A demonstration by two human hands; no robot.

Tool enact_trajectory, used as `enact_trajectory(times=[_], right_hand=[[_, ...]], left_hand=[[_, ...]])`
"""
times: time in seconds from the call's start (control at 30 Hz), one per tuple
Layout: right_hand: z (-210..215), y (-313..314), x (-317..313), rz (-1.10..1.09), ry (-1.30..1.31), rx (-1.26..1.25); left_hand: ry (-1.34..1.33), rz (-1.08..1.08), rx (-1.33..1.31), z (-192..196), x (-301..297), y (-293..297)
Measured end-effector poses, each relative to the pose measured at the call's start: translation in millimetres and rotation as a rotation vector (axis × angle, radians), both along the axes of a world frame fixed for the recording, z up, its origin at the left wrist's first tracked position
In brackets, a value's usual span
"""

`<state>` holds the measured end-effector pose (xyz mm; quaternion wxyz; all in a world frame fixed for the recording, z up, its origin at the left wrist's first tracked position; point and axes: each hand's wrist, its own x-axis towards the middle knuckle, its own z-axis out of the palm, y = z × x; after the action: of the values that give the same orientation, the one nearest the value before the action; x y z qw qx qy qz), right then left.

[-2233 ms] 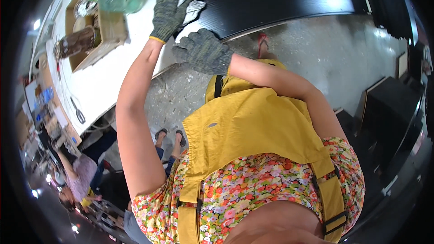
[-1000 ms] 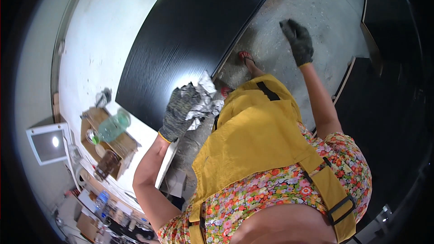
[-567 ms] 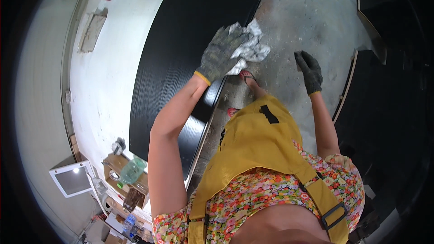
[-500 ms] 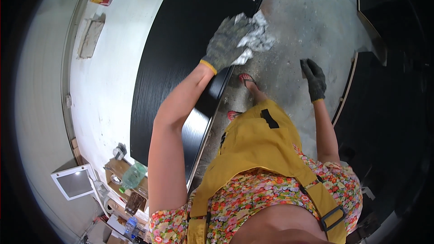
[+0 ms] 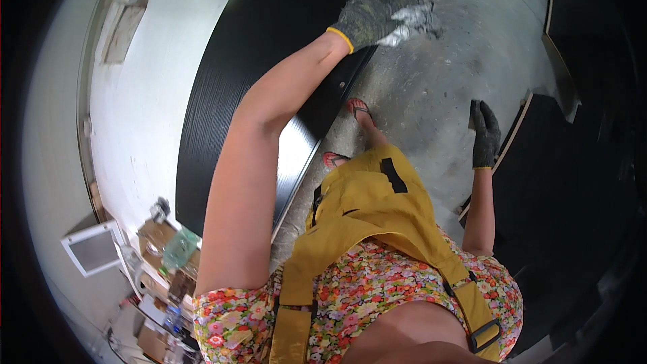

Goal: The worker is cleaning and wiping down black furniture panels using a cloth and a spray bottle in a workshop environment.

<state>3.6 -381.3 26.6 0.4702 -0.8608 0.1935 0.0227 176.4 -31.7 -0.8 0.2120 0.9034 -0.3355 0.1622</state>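
At the lower left of the frame a cardboard box (image 5: 162,243) with a green bottle (image 5: 179,248) sits on the white table (image 5: 145,114), and right of it the long black panel (image 5: 249,74) runs up to the top centre. There my gloved left hand (image 5: 371,17) is clenched around a crumpled grey rag (image 5: 414,17), pressed at the panel's far edge. At the right my gloved right hand (image 5: 484,133) hangs over the concrete floor (image 5: 431,87), fingers straight and released, beside dark boards (image 5: 566,182).

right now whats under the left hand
A crumpled grey rag, gripped in the gloved left hand, lies at the black panel's far edge. The glove covers most of the rag and the panel beneath it.
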Motion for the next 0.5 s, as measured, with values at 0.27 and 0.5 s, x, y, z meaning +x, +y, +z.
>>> enact_trajectory(times=[0.27, 0.5], right_hand=[[34, 179, 31, 0.377, -0.206, 0.473], [4, 333, 13, 0.926, -0.413, 0.512]], left_hand=[[0.274, -0.004, -0.015, 17, -261, 95], [0.484, 0.324, -0.157, 35, -490, 138]])
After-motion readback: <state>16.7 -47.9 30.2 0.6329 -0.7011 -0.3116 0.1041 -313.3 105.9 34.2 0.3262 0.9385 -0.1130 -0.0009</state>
